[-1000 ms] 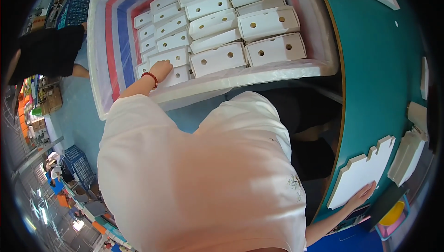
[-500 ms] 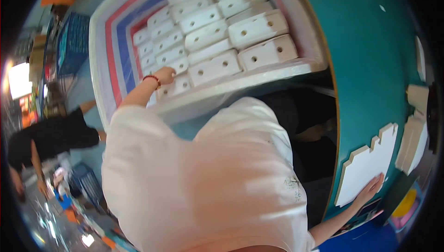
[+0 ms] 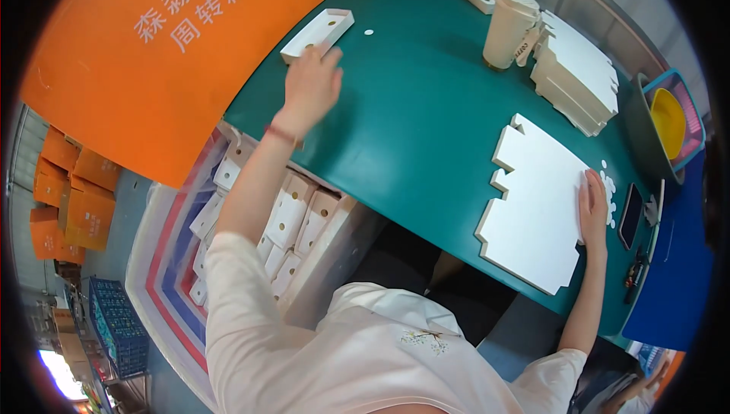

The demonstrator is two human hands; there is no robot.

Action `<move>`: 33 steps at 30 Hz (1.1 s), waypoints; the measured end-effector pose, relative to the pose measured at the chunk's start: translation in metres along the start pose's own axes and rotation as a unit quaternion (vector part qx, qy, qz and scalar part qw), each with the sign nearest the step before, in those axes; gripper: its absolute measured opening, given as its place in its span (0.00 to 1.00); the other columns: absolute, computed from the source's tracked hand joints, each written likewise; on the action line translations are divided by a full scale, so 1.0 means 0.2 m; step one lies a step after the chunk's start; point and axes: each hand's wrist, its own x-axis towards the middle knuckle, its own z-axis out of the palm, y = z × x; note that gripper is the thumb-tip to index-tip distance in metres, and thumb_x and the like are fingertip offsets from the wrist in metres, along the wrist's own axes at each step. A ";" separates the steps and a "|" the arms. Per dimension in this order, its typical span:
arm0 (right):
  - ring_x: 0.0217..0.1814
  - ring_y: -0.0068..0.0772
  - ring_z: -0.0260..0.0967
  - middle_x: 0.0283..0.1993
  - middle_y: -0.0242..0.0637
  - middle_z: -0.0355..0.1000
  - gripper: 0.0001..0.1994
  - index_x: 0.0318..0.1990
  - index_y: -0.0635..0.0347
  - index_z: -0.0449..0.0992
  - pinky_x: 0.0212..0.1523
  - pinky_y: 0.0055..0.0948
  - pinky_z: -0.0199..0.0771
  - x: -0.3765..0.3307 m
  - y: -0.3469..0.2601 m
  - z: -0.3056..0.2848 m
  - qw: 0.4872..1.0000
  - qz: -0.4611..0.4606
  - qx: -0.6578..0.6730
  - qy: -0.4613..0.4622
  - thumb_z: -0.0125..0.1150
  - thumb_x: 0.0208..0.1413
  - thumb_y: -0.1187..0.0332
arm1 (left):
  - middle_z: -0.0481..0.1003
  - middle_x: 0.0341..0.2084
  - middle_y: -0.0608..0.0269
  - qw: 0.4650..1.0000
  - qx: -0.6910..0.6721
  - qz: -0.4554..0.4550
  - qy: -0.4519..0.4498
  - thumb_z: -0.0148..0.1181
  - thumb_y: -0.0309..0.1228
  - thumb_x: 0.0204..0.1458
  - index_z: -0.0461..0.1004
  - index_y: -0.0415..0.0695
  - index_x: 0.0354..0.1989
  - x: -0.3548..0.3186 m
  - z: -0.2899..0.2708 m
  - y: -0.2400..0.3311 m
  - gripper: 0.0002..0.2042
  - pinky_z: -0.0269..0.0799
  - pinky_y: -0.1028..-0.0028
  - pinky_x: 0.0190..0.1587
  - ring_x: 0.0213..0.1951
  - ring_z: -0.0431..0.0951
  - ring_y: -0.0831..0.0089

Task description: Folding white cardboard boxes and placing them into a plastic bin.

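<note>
My left hand (image 3: 310, 88), with a red bracelet at the wrist, reaches over the green table (image 3: 411, 87). Its fingers are apart at the near edge of a shallow white card box (image 3: 328, 28) with round holes; whether they touch it I cannot tell. Flat against the right edge of a stack of white die-cut card blanks (image 3: 532, 209) lies my right hand (image 3: 593, 209), fingers stretched out. Below my left forearm, a striped, plastic-lined bin (image 3: 163, 262) holds several folded white boxes (image 3: 289, 209) with holes.
A lidded paper cup (image 3: 508, 30) stands beside a taller pile of card blanks (image 3: 578, 72) at the far right. Small white discs (image 3: 608, 193), a phone (image 3: 630, 216) and nested basins (image 3: 669, 121) line the right side. A large orange board (image 3: 182, 72) rises at the left.
The view has swung from the bin to the tabletop. My left hand has left the boxes in the bin for the shallow box on the table. My right hand stays on the card blanks.
</note>
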 end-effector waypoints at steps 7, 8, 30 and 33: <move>0.62 0.36 0.59 0.58 0.39 0.65 0.14 0.52 0.56 0.70 0.62 0.27 0.56 -0.02 0.08 0.05 0.979 0.082 0.163 0.088 0.46 0.62 0.66 | 0.74 0.38 0.61 0.975 0.125 -0.178 -0.042 0.59 0.32 0.47 0.76 0.44 0.34 0.05 0.37 -0.32 0.07 0.64 0.64 0.46 0.45 0.70 0.64; 0.61 0.36 0.60 0.58 0.40 0.65 0.14 0.52 0.56 0.70 0.62 0.28 0.57 -0.02 0.08 0.05 0.980 0.081 0.159 0.087 0.47 0.62 0.66 | 0.74 0.38 0.61 0.975 0.127 -0.178 -0.044 0.59 0.32 0.47 0.76 0.44 0.34 0.01 0.36 -0.33 0.07 0.64 0.64 0.46 0.45 0.70 0.64; 0.55 0.34 0.63 0.55 0.42 0.66 0.18 0.54 0.65 0.67 0.56 0.26 0.61 0.06 0.31 0.08 0.989 0.008 0.147 0.032 0.48 0.62 0.63 | 0.67 0.39 0.51 0.748 0.193 -0.477 -0.418 0.51 0.24 0.52 0.64 0.40 0.37 -2.94 -1.40 -0.16 0.06 0.73 0.63 0.40 0.43 0.71 0.52; 0.55 0.35 0.63 0.55 0.42 0.67 0.17 0.53 0.64 0.68 0.56 0.27 0.61 0.06 0.32 0.07 0.992 0.006 0.121 0.028 0.47 0.62 0.64 | 0.67 0.39 0.50 0.754 0.130 -0.471 -0.439 0.50 0.23 0.51 0.65 0.39 0.37 -3.03 -1.27 -0.13 0.06 0.73 0.62 0.40 0.42 0.72 0.51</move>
